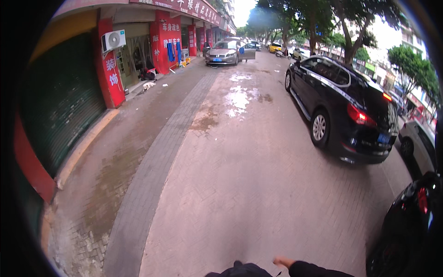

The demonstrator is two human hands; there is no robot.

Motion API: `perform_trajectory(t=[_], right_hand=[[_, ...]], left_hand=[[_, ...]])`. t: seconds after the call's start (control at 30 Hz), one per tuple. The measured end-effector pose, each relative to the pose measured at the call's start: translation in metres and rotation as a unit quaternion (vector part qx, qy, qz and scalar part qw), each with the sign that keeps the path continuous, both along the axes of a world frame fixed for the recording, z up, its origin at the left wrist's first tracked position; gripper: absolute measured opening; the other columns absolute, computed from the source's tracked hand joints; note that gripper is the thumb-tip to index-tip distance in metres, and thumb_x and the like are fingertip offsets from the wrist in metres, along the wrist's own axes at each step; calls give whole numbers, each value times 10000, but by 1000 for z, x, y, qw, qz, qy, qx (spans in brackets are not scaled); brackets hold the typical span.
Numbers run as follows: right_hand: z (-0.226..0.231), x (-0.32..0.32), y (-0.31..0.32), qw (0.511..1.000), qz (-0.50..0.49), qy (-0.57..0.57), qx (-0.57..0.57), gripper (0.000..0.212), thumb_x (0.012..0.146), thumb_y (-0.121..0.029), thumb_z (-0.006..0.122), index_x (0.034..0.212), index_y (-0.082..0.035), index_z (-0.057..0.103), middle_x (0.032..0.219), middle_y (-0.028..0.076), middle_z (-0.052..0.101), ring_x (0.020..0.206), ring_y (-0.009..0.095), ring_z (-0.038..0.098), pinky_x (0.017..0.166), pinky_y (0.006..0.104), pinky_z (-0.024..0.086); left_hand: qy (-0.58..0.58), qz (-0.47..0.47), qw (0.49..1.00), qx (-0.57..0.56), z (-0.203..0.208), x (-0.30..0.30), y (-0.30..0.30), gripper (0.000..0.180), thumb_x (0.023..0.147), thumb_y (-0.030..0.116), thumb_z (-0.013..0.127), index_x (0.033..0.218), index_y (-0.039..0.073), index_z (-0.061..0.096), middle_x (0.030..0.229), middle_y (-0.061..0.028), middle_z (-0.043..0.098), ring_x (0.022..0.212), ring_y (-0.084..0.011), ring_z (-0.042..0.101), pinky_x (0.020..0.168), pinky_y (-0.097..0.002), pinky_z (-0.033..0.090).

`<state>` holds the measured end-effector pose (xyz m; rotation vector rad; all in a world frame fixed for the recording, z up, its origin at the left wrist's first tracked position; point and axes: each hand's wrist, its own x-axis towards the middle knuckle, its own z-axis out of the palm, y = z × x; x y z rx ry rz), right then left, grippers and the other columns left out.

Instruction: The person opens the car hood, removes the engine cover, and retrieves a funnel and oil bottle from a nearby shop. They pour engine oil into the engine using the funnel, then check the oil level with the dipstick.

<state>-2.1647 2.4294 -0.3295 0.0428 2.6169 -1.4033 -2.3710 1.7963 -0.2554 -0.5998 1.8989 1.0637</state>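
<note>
My right hand [282, 262] shows at the lower edge, reaching out of a dark sleeve [314, 269]. It is small and partly blurred, so its fingers cannot be made out, nor whether anything is in them. Brick paving [240, 207] lies below it, and no other object is seen touching it. Beside it, at the bottom middle, is dark clothing [244, 271] of my own. My left hand is out of the picture.
A black SUV [339, 101] with lit tail lights stands on the right, with another dark car [408, 226] nearer. Ahead, a grey car [223, 52] has a door open. Red-pillared shops and a green shutter [64, 101] line the left. Puddles [237, 99] wet the paving.
</note>
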Motion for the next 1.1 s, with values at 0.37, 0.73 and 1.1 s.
perform_trajectory(t=[0.37,0.73,1.1], right_hand=[[140,-763,104,957,-275,-26,92,383,956,-348,554,944,-7,729,776,210,722,748,337,715,766,452,559],[31,-924,184,852,-112,-506,73,247,863,-254,597,887,-48,732,806,164,724,687,308,681,654,447,551],[67,-1669,336,966,-86,-205,133,343,913,-296,530,944,-20,732,786,185,731,724,312,716,727,440,559]], left_hand=[[-44,65,996,47,-46,-430,112,689,988,444,590,1524,54,401,1232,-162,681,1027,-254,679,773,-413,562],[276,78,956,54,58,-1110,174,676,993,489,583,1459,13,470,1231,-165,684,1049,-242,668,821,-385,549],[0,115,993,38,48,-1416,345,546,998,404,603,1390,30,538,1136,-115,702,910,-228,668,702,-386,540]])
